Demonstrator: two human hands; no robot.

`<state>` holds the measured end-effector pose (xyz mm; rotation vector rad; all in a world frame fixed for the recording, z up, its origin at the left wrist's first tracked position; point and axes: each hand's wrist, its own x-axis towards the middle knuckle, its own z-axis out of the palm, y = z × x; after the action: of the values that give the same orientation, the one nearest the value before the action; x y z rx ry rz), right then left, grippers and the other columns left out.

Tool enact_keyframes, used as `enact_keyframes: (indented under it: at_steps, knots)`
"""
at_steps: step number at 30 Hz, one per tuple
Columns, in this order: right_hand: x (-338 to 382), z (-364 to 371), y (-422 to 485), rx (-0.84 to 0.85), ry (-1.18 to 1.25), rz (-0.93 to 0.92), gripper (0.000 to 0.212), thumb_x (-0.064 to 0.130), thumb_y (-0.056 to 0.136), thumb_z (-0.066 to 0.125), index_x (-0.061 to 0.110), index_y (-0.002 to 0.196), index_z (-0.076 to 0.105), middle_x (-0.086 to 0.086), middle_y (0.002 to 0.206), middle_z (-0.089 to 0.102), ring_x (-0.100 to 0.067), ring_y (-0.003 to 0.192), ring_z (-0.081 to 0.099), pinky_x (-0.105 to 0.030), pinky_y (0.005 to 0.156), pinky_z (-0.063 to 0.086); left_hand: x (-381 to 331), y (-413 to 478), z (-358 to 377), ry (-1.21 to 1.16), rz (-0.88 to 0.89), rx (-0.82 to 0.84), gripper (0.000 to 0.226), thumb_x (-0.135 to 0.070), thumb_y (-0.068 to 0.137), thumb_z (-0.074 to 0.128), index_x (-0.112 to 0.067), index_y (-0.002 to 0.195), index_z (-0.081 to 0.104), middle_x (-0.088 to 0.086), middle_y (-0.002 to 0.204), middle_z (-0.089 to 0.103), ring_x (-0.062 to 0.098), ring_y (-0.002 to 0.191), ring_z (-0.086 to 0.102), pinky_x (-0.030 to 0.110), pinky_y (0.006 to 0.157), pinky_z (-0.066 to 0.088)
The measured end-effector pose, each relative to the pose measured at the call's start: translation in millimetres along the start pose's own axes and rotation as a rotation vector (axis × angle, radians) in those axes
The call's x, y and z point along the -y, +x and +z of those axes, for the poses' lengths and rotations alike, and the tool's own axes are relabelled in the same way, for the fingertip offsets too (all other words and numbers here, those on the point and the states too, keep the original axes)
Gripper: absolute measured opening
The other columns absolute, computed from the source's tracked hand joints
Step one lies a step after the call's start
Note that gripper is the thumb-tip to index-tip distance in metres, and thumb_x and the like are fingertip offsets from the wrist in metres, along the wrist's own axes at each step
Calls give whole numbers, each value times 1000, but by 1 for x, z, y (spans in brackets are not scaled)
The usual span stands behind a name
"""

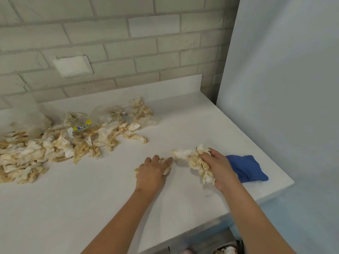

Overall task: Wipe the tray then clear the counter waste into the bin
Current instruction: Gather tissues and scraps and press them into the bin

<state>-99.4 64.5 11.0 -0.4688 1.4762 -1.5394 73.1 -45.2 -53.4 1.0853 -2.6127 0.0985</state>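
Well left of my left hand (154, 171), pressed flat on one scrap (167, 170), lay the waste pile (55, 145), while my right hand (218, 167) clutched a loose wad (196, 162) that might shed bits if carried carelessly.

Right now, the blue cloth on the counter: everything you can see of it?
The blue cloth looks soft, matte fabric, loosely bunched, lying on the white counter near its right edge. The right hand, gripping stained paper wads, hides its left end; contact cannot be told.
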Motion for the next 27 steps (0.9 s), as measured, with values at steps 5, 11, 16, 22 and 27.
enact_keyframes:
  at_steps: [5, 11, 16, 22, 27]
  knots:
    - [-26, -22, -37, -52, 136, 27, 18, 4, 90, 57, 10, 104, 68, -1, 90, 73, -9, 75, 70, -19, 59, 54, -11, -37, -7, -44, 23, -72, 27, -34, 72, 52, -19, 84, 71, 4, 73, 57, 26, 59, 52, 26, 44, 34]
    - [-39, -64, -71, -87, 291, 51, 17, 9, 94, 53, 18, 102, 66, 0, 84, 73, -10, 73, 70, -20, 57, 54, -24, -62, -8, -4, -5, -121, 42, -51, 86, 48, -15, 81, 69, 7, 77, 59, 28, 65, 52, 30, 48, 43]
    - [-40, -105, -102, 64, 284, 94, 14, 16, 94, 51, 22, 89, 62, 4, 65, 61, -4, 49, 57, -15, 37, 39, -38, -64, -11, -85, -52, -130, 40, -36, 90, 53, -8, 63, 63, 8, 58, 52, 24, 47, 47, 26, 40, 37]
    - [-73, -189, -133, 178, 198, 172, 22, 20, 72, 63, 22, 92, 72, -4, 81, 66, -15, 71, 57, -26, 63, 44, -157, -104, -37, -629, -289, 11, 30, -39, 89, 60, -18, 68, 64, -4, 64, 58, 14, 59, 52, 25, 55, 41]
    - [-123, -260, -142, 185, 138, 359, 27, 12, 77, 59, 8, 104, 61, -11, 84, 68, -18, 70, 67, -24, 53, 52, -269, -147, 5, -978, -446, 188, 23, -40, 84, 65, -20, 72, 68, -10, 73, 65, 6, 68, 58, 19, 62, 44]
